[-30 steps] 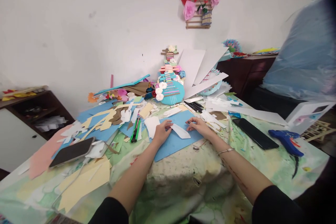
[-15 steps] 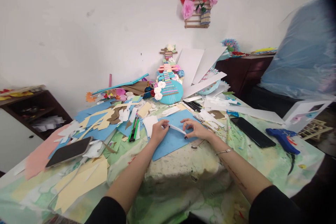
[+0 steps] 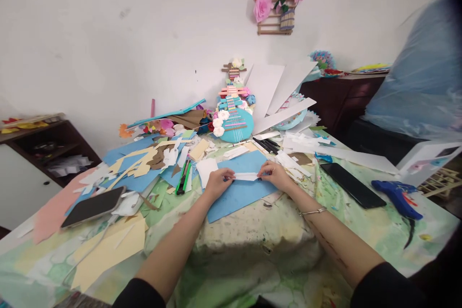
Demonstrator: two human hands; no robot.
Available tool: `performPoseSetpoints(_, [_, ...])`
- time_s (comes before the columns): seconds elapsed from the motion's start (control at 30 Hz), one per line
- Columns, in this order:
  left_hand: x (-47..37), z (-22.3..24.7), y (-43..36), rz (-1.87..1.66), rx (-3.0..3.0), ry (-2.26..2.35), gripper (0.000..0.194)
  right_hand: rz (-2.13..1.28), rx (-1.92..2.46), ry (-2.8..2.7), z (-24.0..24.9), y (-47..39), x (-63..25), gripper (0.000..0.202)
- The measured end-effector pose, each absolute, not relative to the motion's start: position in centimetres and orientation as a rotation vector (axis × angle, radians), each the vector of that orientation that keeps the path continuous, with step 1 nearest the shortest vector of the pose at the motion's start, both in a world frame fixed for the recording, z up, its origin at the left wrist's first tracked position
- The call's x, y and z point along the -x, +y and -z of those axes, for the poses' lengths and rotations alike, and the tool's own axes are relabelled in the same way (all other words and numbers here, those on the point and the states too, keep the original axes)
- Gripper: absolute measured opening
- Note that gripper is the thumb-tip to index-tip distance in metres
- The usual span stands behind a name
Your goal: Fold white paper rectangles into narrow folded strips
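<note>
Half a second ago the white paper (image 3: 246, 176) sloped down from the left hand (image 3: 221, 183) towards the right hand (image 3: 276, 176), whose fingers were spread apart; now it lies nearly level, with a hand at each end. Both hands are closed in a light fingertip pinch on it — thumbs and fingers together, palms loose — so the narrow, seemingly folded piece looks steadied for shaping, as far as I can judge. It sits just over the blue sheet (image 3: 231, 204) on the cloth-covered counter (image 3: 348, 219).

No brand or label can be read: the green cutter (image 3: 184, 176), dark phone (image 3: 352, 185) and blue glue gun (image 3: 397, 197) show no legible lettering — nor does the printed card (image 3: 426, 163).
</note>
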State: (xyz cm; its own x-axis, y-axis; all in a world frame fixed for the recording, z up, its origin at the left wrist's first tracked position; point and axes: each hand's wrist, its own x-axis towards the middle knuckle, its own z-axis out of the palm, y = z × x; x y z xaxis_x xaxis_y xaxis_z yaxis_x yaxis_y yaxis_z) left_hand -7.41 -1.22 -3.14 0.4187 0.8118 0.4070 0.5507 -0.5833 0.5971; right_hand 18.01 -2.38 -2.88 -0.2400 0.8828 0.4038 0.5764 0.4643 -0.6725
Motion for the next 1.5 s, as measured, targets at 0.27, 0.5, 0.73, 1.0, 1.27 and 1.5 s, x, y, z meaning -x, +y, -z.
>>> performPoseSetpoints(0.27, [7.6, 2.9, -1.7, -1.072, -2.35, 1.193, 0.017, -0.34, 1.156, -2.075, 2.8, -3.0, -17.1, 0.011])
performPoseSetpoints(0.5, [7.4, 2.7, -1.9, -1.133, -2.373, 1.19, 0.016, -0.244, 1.139, -2.151, 3.3, -3.1, -16.6, 0.014])
performPoseSetpoints(0.73, [7.6, 2.7, -2.0, -1.098, -2.356, 1.241, 0.015, -0.268, 1.164, -2.144, 2.8, -2.9, -16.5, 0.016])
performPoseSetpoints(1.0, [7.8, 2.4, -1.8, -1.02, -2.222, 1.315, 0.007, -0.389, 1.207, -2.085, 2.8, -2.1, -16.9, 0.016])
performPoseSetpoints(1.27, [7.7, 1.8, -1.7, -0.873, -2.155, 1.339, 0.014, -0.663, 1.341, -1.998, 2.3, -1.5, -17.5, 0.014])
performPoseSetpoints(1.5, [7.6, 2.1, -1.5, -0.892, -2.077, 1.353, 0.01, -0.757, 1.346, -1.925, 1.9, -1.9, -17.4, 0.013])
